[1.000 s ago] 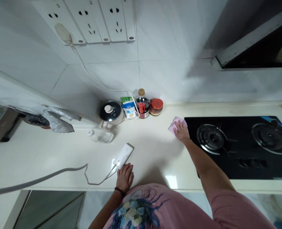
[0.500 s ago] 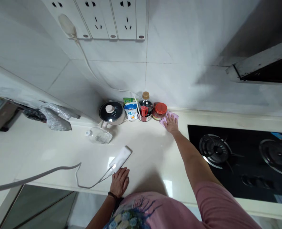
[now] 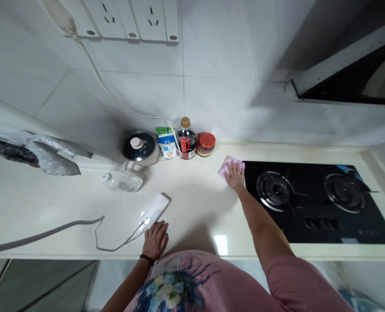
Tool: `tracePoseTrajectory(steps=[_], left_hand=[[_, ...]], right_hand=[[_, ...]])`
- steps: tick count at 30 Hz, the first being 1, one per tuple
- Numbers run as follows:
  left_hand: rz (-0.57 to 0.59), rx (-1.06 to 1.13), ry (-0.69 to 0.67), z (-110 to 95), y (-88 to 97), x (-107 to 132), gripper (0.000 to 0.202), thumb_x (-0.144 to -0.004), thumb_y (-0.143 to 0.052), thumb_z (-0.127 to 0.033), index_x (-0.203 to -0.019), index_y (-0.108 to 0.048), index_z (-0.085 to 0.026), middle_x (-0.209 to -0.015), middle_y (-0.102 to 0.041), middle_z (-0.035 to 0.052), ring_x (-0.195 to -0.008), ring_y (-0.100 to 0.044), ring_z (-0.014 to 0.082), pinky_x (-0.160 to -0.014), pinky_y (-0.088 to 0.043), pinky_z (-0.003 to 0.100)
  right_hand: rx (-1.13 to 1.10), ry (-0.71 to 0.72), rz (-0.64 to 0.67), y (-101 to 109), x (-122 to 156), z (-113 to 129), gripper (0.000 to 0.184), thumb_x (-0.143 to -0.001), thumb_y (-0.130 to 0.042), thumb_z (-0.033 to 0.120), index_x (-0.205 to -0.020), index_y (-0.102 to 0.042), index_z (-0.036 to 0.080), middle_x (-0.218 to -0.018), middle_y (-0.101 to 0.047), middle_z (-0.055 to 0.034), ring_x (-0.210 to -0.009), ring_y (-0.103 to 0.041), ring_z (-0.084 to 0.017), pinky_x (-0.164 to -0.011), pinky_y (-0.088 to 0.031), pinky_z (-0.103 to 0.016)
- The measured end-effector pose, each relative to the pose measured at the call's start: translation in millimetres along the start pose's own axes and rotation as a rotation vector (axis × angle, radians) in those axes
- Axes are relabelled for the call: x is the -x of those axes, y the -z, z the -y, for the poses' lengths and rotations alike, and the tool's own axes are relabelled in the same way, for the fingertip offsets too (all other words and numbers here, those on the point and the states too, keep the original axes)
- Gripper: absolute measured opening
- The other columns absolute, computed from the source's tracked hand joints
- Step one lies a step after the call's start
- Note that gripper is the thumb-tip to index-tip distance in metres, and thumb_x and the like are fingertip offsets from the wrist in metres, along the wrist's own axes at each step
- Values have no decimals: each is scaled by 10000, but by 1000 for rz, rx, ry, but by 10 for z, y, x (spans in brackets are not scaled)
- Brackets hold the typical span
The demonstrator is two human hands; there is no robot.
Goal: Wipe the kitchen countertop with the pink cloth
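The person's right hand (image 3: 234, 174) lies palm down over a pink cloth (image 3: 224, 168), fingers slightly spread and pressing from above, not visibly pinching it; whether any of it is tucked under the palm, I cannot tell. The cloth should be light, soft and limp, with nothing fragile about it, and would probably slide easily on the glossy countertop (image 3: 192, 186). A flat hand over the middle suits it, or a pinch at the loose edge showing left of the fingers. It looks pale pink, a little rumpled, perhaps folded, its weave too small to make out. It rests on the countertop at the back left corner of the black gas hob (image 3: 303, 229), apart from the red-lidded jar (image 3: 207, 142). Farther left, the left hand (image 3: 156, 240) rests on the countertop, fingers loosely apart and gripping nothing visible, at or just beside a white slab-like device (image 3: 156, 209)
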State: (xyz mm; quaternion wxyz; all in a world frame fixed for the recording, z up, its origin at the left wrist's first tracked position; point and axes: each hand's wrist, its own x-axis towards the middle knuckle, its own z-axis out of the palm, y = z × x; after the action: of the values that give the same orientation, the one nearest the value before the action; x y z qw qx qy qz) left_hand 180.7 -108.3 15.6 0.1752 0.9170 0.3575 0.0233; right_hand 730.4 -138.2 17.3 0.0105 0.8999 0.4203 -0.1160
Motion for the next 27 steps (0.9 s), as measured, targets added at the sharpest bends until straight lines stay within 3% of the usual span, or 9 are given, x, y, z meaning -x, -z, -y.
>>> tracePoseTrajectory(steps=[8, 12, 15, 17, 20, 24, 27], left_hand=[[-39, 9, -23, 31, -54, -42, 460, -1007, -472, -305, -1382, -736, -259, -1400, -717, 131, -1292, -629, 319, -1052, -471, 475], [-23, 19, 11, -7, -20, -66, 468, -991, -478, -302, -1376, -741, -257, -1392, -715, 141, -1278, -622, 321, -1056, -465, 485], [-11, 30, 13, -32, 12, -67, 483, -992, -475, -312, -1400, -727, -251, -1409, -705, 141, -1306, -597, 323, -1088, -445, 494], [-9, 41, 9, -43, 29, -65, 485, -995, -470, -315, -1404, -722, -246, -1422, -698, 142, -1315, -589, 323, -1094, -439, 494], [-7, 58, 3, -54, 41, -63, 483, -1009, -456, -317, -1410, -712, -239, -1436, -688, 142, -1325, -583, 320, -1091, -439, 486], [1, 60, 9, -62, 33, -60, 481, -1020, -453, -318, -1425, -699, -233, -1452, -676, 147, -1357, -565, 323, -1115, -422, 496], [6, 58, 18, -63, 26, -52, 479, -1023, -460, -318, -1437, -688, -237, -1465, -668, 144, -1364, -560, 321, -1143, -400, 511]], right_hand=[[51, 28, -18, -433, 1879, -180, 683, -1059, -273, 464, -1714, -293, 270, -1803, -257, -58, -1681, -146, -312, -1346, -151, -574], [49, -45, -32, -758, 2884, -97, 724, -1038, -308, 466, -1736, -178, 326, -1790, -288, -50, -1665, -213, -349, -1333, -168, -634], [34, -91, -50, -922, 3349, -9, 761, -1023, -330, 461, -1729, -55, 401, -1786, -293, -18, -1643, -272, -381, -1312, -176, -690], [32, -95, -55, -945, 3412, 23, 773, -1020, -336, 456, -1723, -18, 410, -1788, -287, -16, -1637, -281, -399, -1301, -174, -714], [16, -60, -71, -838, 3133, 10, 755, -1032, -323, 454, -1733, -55, 374, -1793, -277, -44, -1648, -247, -395, -1303, -163, -712], [-58, -62, -97, -537, 2304, -28, 709, -1052, -263, 468, -1735, -201, 287, -1808, -235, -76, -1675, -148, -371, -1328, -123, -673], [-123, -130, -74, -323, 1628, 79, 710, -1057, -225, 510, -1732, -219, 291, -1820, -197, -65, -1685, -89, -359, -1335, -46, -671]])
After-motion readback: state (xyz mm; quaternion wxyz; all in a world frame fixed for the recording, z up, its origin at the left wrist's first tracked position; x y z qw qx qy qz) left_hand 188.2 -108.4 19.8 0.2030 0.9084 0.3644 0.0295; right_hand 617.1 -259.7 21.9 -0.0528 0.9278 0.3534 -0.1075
